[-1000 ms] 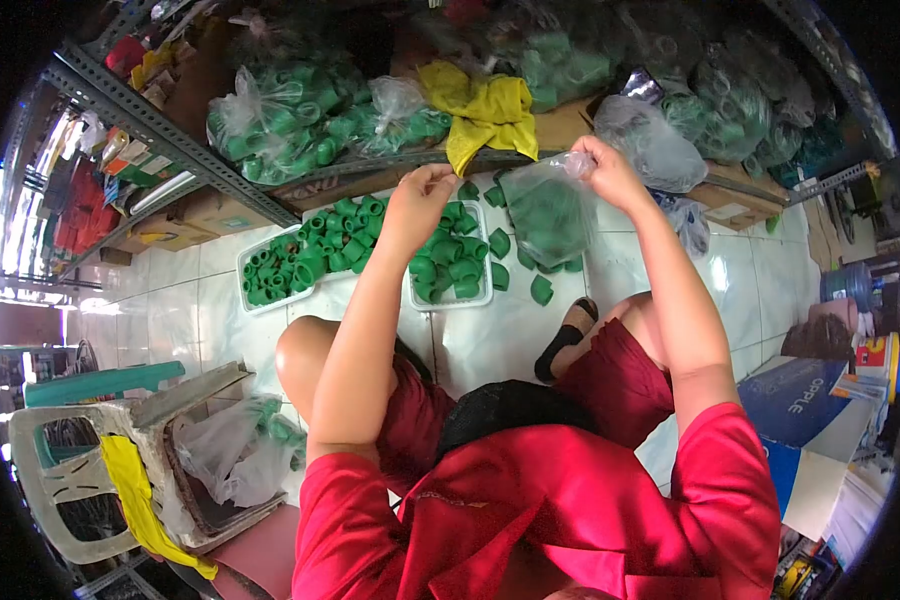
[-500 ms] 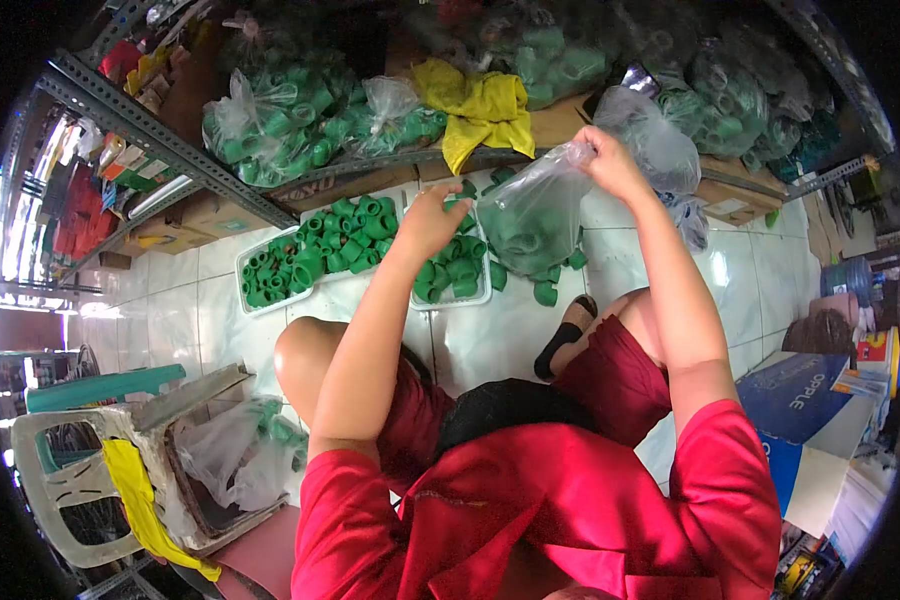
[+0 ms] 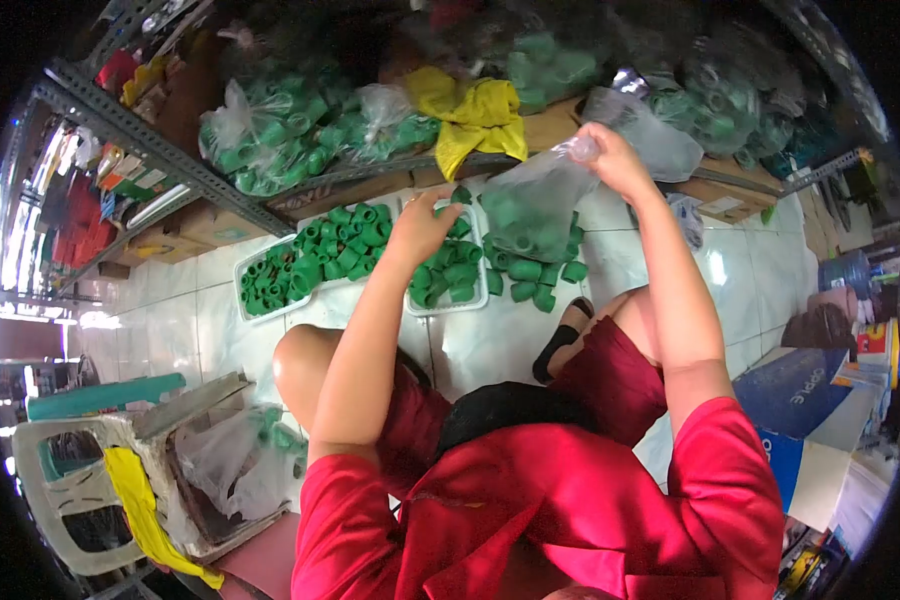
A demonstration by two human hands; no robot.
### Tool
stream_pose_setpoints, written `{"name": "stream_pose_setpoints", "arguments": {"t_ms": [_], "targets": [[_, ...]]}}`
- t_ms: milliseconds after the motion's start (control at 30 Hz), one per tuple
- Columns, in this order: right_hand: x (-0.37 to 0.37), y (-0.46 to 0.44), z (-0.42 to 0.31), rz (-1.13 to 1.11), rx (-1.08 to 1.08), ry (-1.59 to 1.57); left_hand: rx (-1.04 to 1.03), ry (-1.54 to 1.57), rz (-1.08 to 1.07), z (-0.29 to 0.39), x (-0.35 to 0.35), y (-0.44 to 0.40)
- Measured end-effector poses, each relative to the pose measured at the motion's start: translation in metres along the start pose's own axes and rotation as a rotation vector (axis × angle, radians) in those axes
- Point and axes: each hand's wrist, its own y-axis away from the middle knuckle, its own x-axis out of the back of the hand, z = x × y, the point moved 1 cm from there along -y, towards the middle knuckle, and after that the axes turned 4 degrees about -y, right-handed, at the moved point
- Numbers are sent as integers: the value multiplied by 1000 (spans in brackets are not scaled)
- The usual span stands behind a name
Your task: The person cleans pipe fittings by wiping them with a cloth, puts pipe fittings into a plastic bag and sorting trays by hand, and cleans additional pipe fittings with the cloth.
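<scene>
My right hand [image 3: 612, 165] is closed around the gathered neck of a clear plastic bag [image 3: 535, 200]. Green pipe fittings fill the bag's lower part, and it hangs above loose green elbow fittings [image 3: 530, 270] on the floor. My left hand [image 3: 422, 232] hovers over the upper end of a white tray [image 3: 487, 285] of green elbows; its fingers are apart and I see nothing in them. Left of that tray stands another white tray [image 3: 255, 318], heaped with green fittings, the smaller ones at its left end.
Bags of green fittings [image 3: 270, 135] line the metal shelf [image 3: 170, 150] ahead, with a yellow cloth [image 3: 480, 125] among them. A worn plastic chair [image 3: 55, 500] stands at lower left. At right lies a blue and white box [image 3: 795, 400]. Tiled floor [image 3: 470, 350] lies before my feet.
The bag has lifted and swung slightly left in my right hand, showing more of the loose elbows on the floor. My left hand has shifted slightly, still over the tray.
</scene>
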Motion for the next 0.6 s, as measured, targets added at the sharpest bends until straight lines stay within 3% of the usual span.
{"name": "stream_pose_setpoints", "arguments": {"t_ms": [200, 400, 533, 600], "targets": [[3, -2, 8, -17, -22, 52, -7, 40, -47, -3, -7, -1], [9, -4, 13, 80, -85, -129, 62, 32, -94, -5, -8, -2], [4, -4, 9, 98, 61, -73, 40, 41, -92, -3, -7, 0], [4, -3, 5, 119, 136, -406, 42, 41, -93, -1, -5, 0]]}}
